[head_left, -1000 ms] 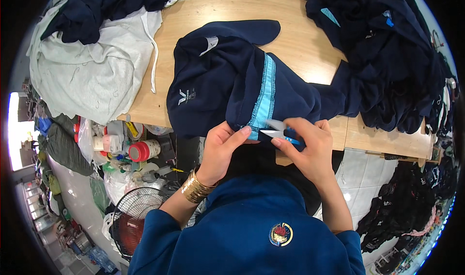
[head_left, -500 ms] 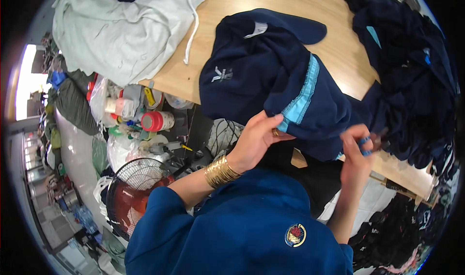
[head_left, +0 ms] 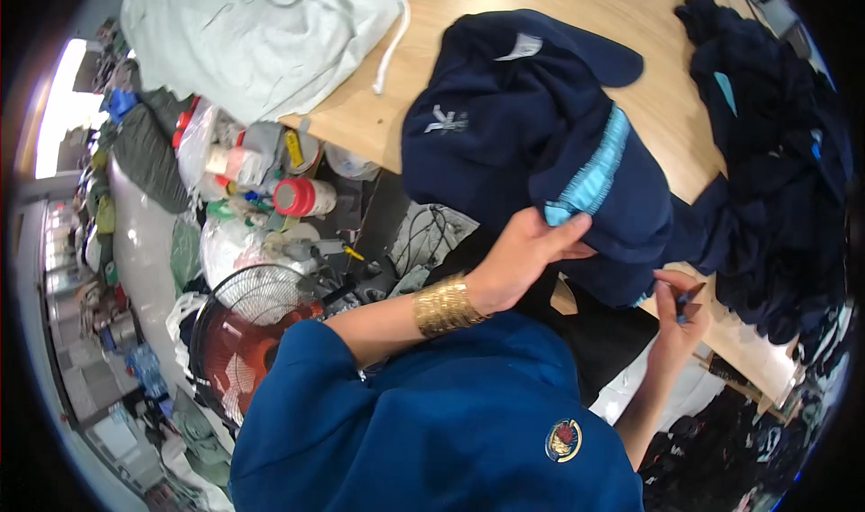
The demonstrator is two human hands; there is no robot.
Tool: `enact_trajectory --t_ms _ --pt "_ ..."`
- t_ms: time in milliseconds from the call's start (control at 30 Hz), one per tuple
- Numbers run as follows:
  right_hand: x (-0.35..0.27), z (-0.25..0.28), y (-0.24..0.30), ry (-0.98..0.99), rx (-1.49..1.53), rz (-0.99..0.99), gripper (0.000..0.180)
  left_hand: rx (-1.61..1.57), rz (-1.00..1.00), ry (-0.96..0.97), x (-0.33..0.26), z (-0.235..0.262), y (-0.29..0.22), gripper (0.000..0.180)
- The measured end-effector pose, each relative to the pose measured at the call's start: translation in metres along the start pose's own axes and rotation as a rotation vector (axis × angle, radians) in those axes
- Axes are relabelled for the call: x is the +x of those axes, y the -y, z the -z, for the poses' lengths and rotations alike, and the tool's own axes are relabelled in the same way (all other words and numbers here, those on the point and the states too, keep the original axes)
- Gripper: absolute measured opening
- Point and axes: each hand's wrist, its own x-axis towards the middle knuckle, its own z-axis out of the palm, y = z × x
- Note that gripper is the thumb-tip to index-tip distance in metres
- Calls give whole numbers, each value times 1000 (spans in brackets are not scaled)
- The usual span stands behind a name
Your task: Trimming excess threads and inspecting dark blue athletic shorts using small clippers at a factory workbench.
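Observation:
A navy garment (head_left: 505,160) with a light blue stitched strip (head_left: 590,174) lies bunched at the front edge of the wooden table, partly hanging over it. My left hand (head_left: 532,251) pinches its edge at the lower end of the strip, thumb on top. A wide gold bracelet circles that wrist. At the garment's lower right edge is my right hand (head_left: 676,318), closed round small blue-handled thread snips (head_left: 687,303). The fingertips of this hand are close to the cloth; whether they grip it, I cannot tell.
A heap of navy garments (head_left: 766,169) covers the table's right side. Pale grey cloth with a drawstring (head_left: 261,34) lies at the back left. Below the table's left edge are a red-lidded jar (head_left: 305,196), bagged odds and ends, and a standing fan (head_left: 252,332).
My view has shifted, so the table sits further right. The right hand has turned, pointing the snips differently, with its fingertips nearer the cloth's edge. My left hand keeps its pinch near the strip.

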Motion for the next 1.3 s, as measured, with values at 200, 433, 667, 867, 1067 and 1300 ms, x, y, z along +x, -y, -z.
enact_trajectory --t_ms 200,433,667,867,1067,1300 --pt "6 -18 16 19 21 -3 19 -18 2 -16 -6 3 -10 24" --pt "13 -29 27 100 70 26 29 33 16 16 -8 0 -11 26" --pt "21 -41 21 21 108 116 12 205 -11 28 -9 -2 -11 26" --pt "19 -28 28 24 166 29 10 210 -33 7 -11 -4 -11 27" --pt "13 -22 25 60 86 42 14 176 -99 -21 -10 -7 -11 25" --pt "11 -14 31 -50 -52 158 29 113 -78 -21 -10 -8 -16 24"
